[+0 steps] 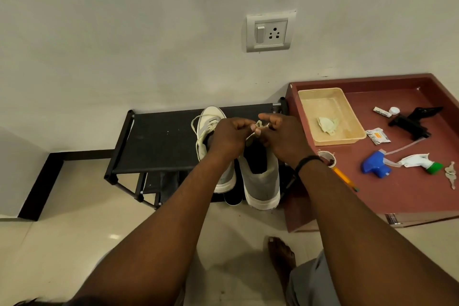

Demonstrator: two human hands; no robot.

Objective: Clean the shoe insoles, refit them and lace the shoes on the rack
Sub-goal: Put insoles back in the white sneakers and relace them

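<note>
While the two shoes are standing side by side on the black rack (159,141), both hands are meeting just above the right shoe (260,181). The left hand (229,135) is pinching a pale lace (259,125) between thumb and curled fingers, and the right hand (280,135), wearing a dark band at the wrist, is pinching the same lace from the other side, so the lace is bunching between the fingertips. The left shoe (211,119) is sitting just beside it, partly hidden by the left forearm, its own lace lying loose in loops over its side. Both heels are pointing toward the person and hanging past the rack's front edge. To the right, a reddish-brown surface (397,194) is carrying a beige tray (305,97) with a crumpled cloth (326,125) lying inside, a blue spray head (372,164), a white and green spray head (419,162), keys (450,174) and a pencil (344,177). A wall socket (270,32) is sitting above the rack.
</note>
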